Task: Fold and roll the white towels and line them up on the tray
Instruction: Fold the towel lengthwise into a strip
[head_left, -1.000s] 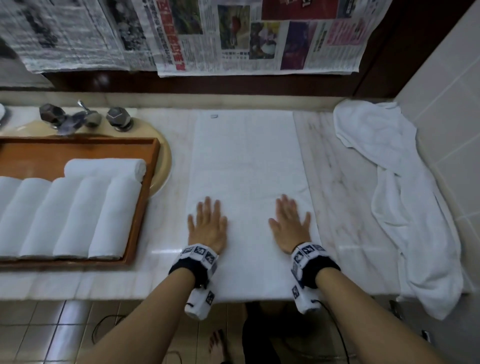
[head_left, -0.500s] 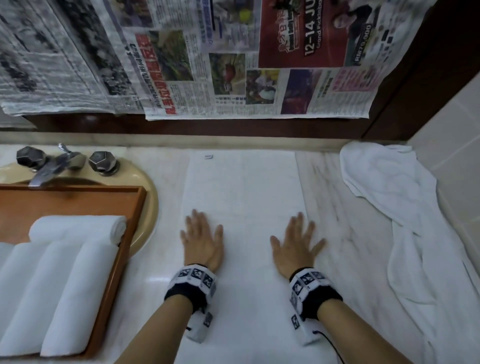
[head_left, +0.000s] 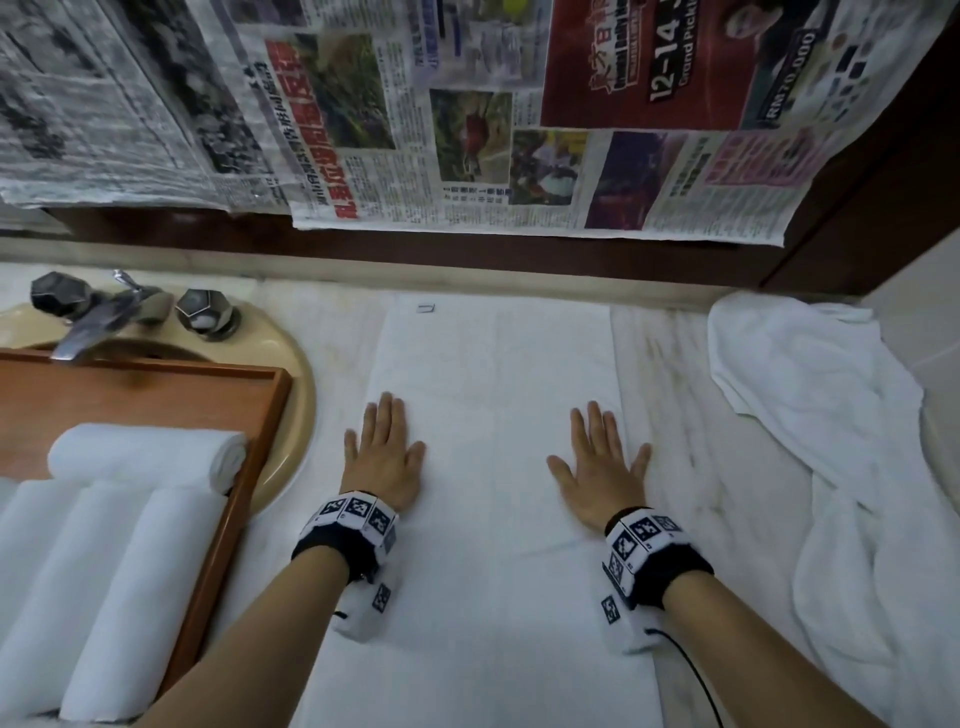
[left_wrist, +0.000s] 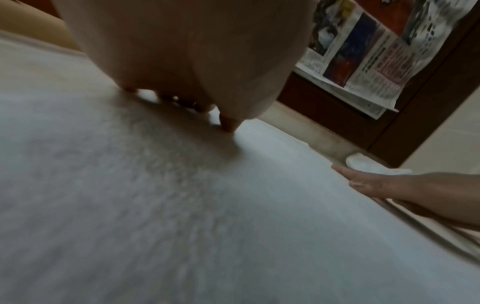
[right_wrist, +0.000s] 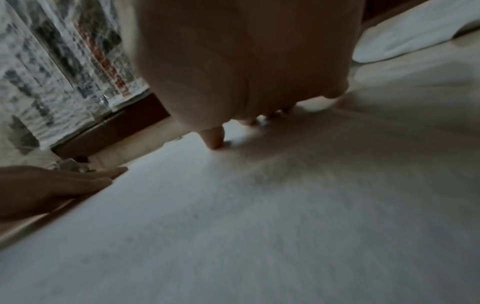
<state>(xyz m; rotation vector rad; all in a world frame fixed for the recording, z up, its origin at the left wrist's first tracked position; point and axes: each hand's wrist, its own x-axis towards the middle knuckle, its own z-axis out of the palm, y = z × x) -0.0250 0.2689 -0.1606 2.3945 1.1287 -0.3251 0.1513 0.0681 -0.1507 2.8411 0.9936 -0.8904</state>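
Newspaper sheets (head_left: 467, 130) hang on the wall behind a pale marble counter (head_left: 670, 415), and a sink with a metal tap (head_left: 104, 312) is at the left. On the counter, in the middle, a white towel (head_left: 493, 374) lies flat as a long folded strip, running from the wall side toward the person. Both hands are on it, palms down, fingers straight and a little spread: the left hand (head_left: 384, 457) near the left edge of the towel, the right hand (head_left: 602, 467) near the right edge. They press the cloth and grip nothing. The wrist views show the same, with fingertips (right_wrist: 215, 142) touching the fabric.

At the left a wooden tray (head_left: 249, 467) sits partly over the sink. It already holds several rolled towels (head_left: 119, 571) side by side, and one more roll (head_left: 145, 454) lies across behind them. Another loose towel (head_left: 831, 415) waits crumpled at the right side of the counter.

The towel looks soft, light and thick, so I think it will not keep a shape alone and it may slide on the smooth marble. For rolling, it seems best to take one short end with both hands, near the two corners, and keep the roll tight and even.
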